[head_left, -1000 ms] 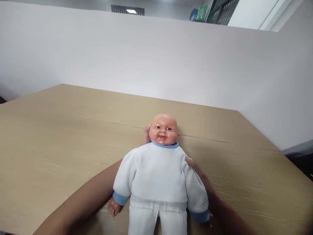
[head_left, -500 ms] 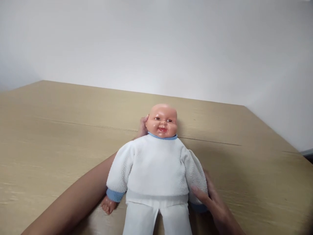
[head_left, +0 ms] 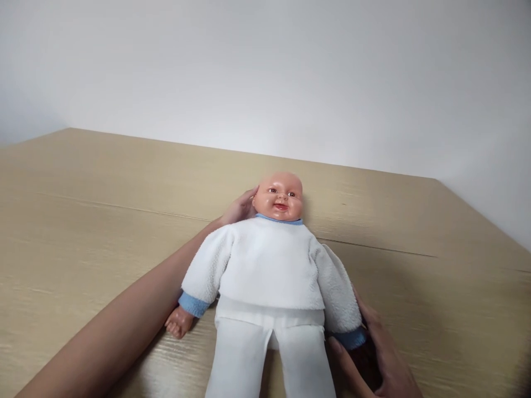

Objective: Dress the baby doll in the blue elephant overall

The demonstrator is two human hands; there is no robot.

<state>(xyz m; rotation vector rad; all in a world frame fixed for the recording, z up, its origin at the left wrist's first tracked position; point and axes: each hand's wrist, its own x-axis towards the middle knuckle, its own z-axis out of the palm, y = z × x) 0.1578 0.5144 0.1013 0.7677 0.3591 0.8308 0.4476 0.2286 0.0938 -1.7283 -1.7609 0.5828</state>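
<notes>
A baby doll (head_left: 269,271) in a white fleece top and white trousers with blue cuffs lies on its back on the wooden table (head_left: 103,188). My left hand (head_left: 239,209) is tucked behind the doll's head and neck, fingers curled against it. My right hand (head_left: 375,356) wraps round the doll's arm at the blue cuff, fingers closed about the doll's hidden hand.
A plain white partition wall (head_left: 290,77) stands along the table's far edge. A seam (head_left: 373,247) runs across the tabletop behind the doll. The table's right edge slants down at the far right.
My right hand slid from the doll's shoulder down its sleeve to the blue cuff. The view tipped down and nearer; the doll now lies flatter with my left hand still behind its head.
</notes>
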